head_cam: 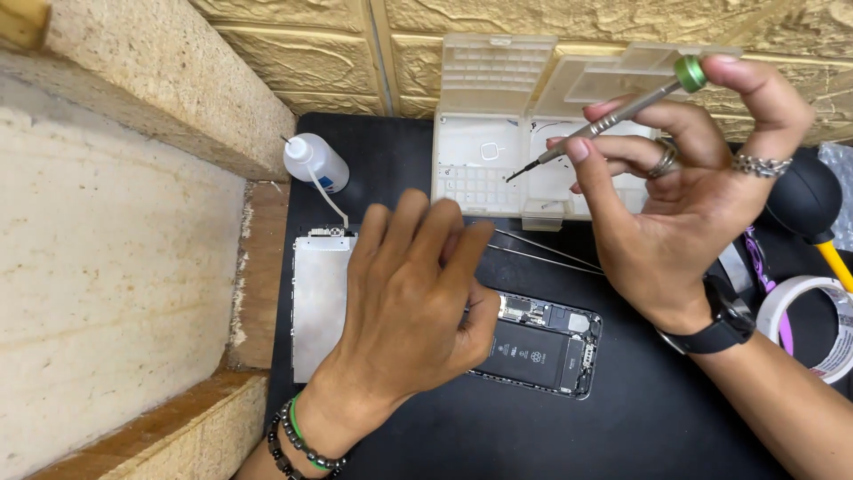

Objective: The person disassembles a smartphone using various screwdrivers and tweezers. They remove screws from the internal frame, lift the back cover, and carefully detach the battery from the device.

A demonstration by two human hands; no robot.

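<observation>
Left hand nearest the lens, palm down, fingers loosely spread, lying flat across the opened phone; it covers the phone's upper-left part and touches the lifted screen panel beside it. Not pinching anything that shows. Right hand raised above and to the right, thumb and fingers pinching a green-capped screwdriver, tip angled down-left over the clear parts box. Phone's long axis runs left-right, slightly tilted, directly under the left hand, down-left of the screwdriver tip. Left hand is nearer. Tweezers lie between box and phone; squeeze bottle at far left.
</observation>
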